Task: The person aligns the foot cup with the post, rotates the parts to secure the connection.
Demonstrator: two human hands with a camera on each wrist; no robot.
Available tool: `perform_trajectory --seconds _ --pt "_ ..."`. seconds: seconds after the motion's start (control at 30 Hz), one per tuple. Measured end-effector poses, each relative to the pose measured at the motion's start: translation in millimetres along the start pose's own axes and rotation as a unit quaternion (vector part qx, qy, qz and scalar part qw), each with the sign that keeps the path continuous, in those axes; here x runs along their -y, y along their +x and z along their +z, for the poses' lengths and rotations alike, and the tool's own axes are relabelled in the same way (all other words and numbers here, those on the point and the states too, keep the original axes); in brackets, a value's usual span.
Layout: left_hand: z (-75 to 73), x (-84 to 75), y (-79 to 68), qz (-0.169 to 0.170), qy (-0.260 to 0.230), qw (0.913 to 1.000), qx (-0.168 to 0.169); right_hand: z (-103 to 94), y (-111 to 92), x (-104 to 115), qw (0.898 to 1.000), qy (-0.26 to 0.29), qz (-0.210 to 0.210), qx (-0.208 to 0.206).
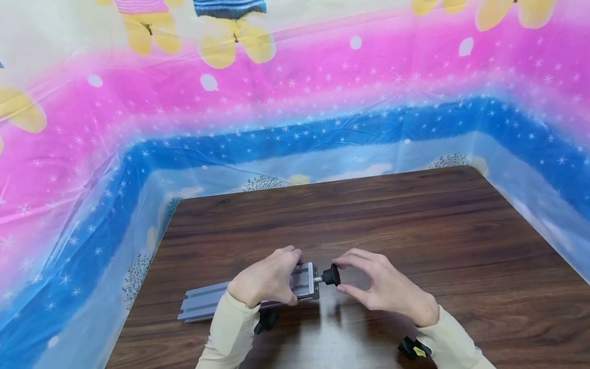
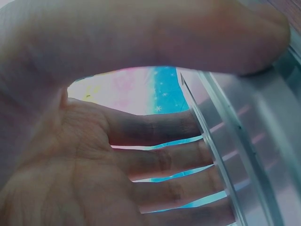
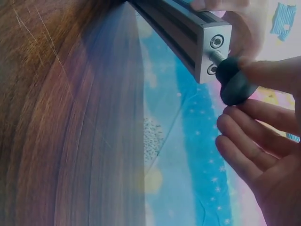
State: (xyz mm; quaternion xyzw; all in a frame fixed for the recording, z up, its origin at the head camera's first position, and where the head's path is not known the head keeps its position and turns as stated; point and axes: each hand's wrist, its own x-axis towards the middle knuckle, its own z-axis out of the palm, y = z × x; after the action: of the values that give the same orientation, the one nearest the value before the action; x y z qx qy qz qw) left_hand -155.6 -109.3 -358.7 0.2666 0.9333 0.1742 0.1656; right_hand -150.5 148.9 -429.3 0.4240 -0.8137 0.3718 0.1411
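A silver slotted aluminium profile (image 1: 205, 302) lies lengthwise over the table, its right end capped by a metal end plate (image 3: 207, 66) with two socket-head screws. My left hand (image 1: 269, 277) grips it near that end, thumb on the near side and fingers on the far side; in the left wrist view the fingers (image 2: 164, 160) lie along the profile. From the end plate sticks out a threaded stud with a black knob (image 1: 331, 275). With thumb and fingertips my right hand (image 1: 387, 287) pinches the rim of this knob (image 3: 235, 84). A short length of bare thread shows between plate and knob.
Under the hands is a dark wood-grain table (image 1: 392, 220) with rounded far corners. A pink and blue patterned sheet (image 1: 286, 113) hangs around its far and side edges. Black wrist devices (image 1: 266, 321) show below both sleeves.
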Motion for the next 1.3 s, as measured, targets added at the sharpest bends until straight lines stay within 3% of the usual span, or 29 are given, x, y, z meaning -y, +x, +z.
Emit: perform_trajectory --seconds 0.5,0.73,0.83,1.03,1.3 --pt "0.4 -2.0 -1.6 0.01 -0.006 0.9999 -0.005 6.5 3.7 -2.2 0.997 -0.003 0.074 0.023" --pt "-0.6 -2.2 -0.7 0.003 -0.003 1.0 0.002 -0.8 0.2 4.5 0.995 -0.033 0.093 0.004" --pt "-0.5 -1.5 -0.9 0.005 -0.004 1.0 0.0 -3.1 -1.5 6.6 0.996 -0.041 0.081 0.003" --pt "0.3 -2.2 -1.0 0.002 0.0 1.0 -0.001 -1.6 -4.4 5.0 0.999 -0.026 0.013 0.02" --pt "0.1 -2.0 -1.6 0.005 -0.001 1.0 0.0 2.7 -0.3 4.0 0.999 -0.016 0.047 0.023"
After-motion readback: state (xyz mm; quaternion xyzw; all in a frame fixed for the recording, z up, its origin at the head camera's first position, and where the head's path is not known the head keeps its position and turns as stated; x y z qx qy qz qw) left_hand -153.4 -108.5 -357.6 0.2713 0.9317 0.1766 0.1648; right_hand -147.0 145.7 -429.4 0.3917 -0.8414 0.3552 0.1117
